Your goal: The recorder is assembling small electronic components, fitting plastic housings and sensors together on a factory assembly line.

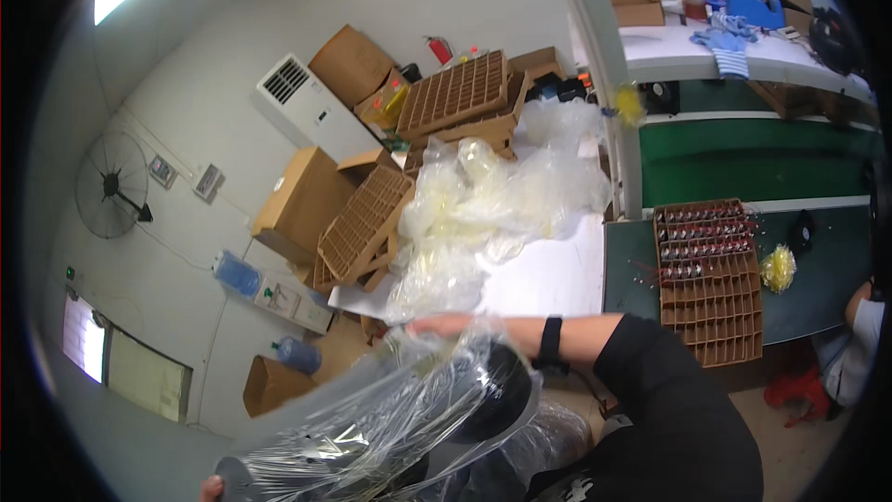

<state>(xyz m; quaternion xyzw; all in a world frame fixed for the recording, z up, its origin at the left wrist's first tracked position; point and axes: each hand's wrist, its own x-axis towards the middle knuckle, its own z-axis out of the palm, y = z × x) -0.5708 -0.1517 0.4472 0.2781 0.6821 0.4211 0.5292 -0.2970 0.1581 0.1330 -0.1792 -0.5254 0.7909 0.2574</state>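
Note:
A large clear plastic bag [372, 428] is stretched across the bottom of the head view. My right hand [439, 325] reaches in from the right and is closed on the bag's upper edge, partly covered by the film. At the lower left, only the fingertips of my left hand [212, 489] show, pinching the other end of the bag beside a grey rounded patch. Dark shapes show through the film; I cannot tell what they are. Just beyond my right hand, a heap of crumpled clear bags [502, 191] lies on a white table [553, 279].
Cardboard divider trays [367, 223] and boxes stand left of and behind the bags. On a green bench [632, 265] to the right, another divider tray [711, 335] holds several small parts with red wires. A person's arm [859, 307] and a red stool [797, 395] are at the far right.

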